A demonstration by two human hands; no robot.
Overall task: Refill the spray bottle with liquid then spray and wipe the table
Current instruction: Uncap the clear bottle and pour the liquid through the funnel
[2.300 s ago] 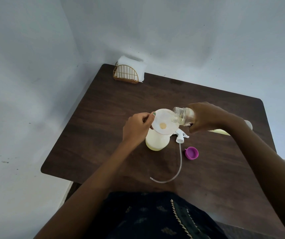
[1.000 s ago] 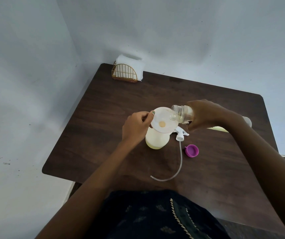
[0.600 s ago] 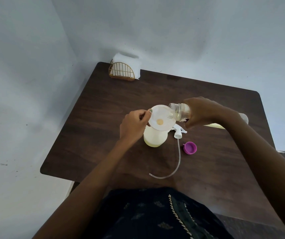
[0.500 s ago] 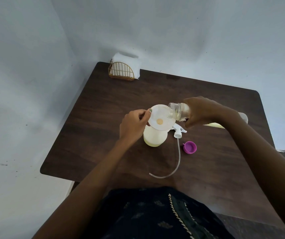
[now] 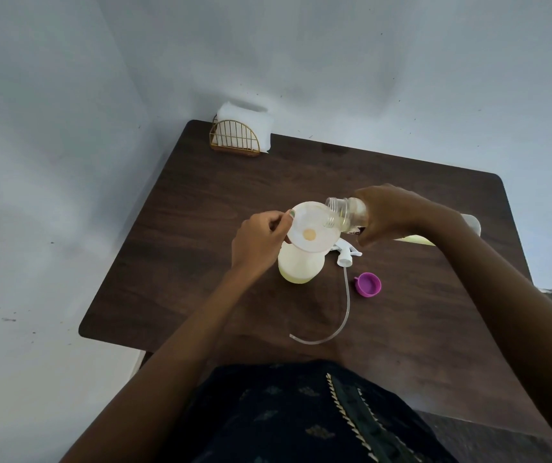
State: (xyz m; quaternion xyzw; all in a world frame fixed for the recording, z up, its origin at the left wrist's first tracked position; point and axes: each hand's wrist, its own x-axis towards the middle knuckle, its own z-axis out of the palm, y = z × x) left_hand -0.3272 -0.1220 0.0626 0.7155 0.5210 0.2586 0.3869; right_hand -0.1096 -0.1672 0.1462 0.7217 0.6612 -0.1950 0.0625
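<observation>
While between both hands (image 5: 261,242), spray bottle (image 5: 301,265).

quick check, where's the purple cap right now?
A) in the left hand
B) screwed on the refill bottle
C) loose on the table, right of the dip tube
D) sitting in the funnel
C: the purple cap lies open side up on the table, just right of the dip tube; the refill bottle in the right hand has a bare threaded neck tipped over the funnel.

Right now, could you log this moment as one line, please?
phase: refilling | left hand: holds funnel | right hand: tips bottle
</observation>
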